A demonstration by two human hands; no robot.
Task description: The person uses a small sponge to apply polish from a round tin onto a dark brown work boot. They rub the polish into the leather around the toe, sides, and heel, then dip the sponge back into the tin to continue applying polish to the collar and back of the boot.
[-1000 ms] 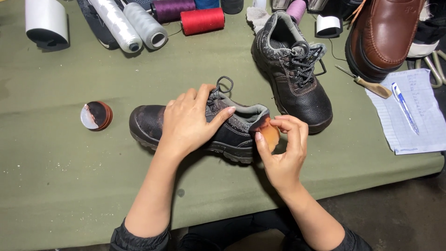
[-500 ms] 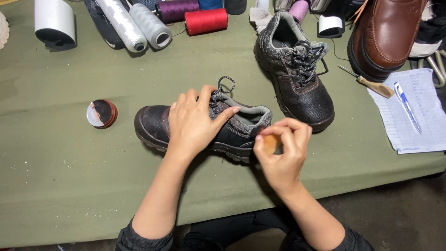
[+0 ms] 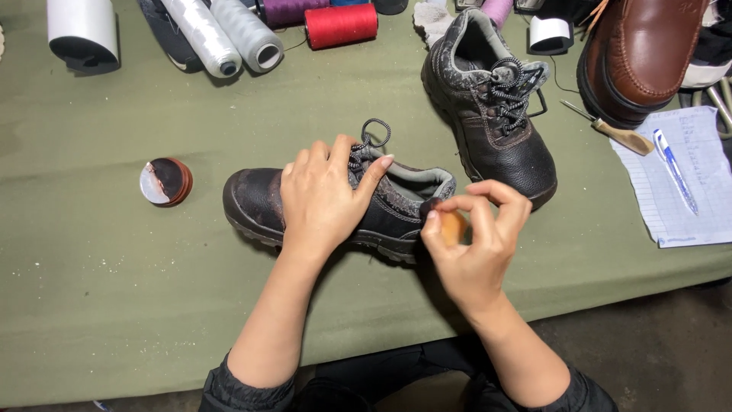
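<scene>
Left hand presses flat on the scuffed black leather work shoe mid-table while right hand pinches a small orange sponge at its heel — a loose pinch could drop it.

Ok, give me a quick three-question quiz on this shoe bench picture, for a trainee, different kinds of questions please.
1. True or false: the left hand lies flat on the black shoe in front of the person.
2. Multiple choice: what do the right hand fingers pinch at that shoe's heel? A) a pen B) a small orange pad C) a red spool
3. Fill in: the small round tin lies open on the green table, to the ____ of the shoe in the picture.

Key: 1 true; 2 B; 3 left
</scene>
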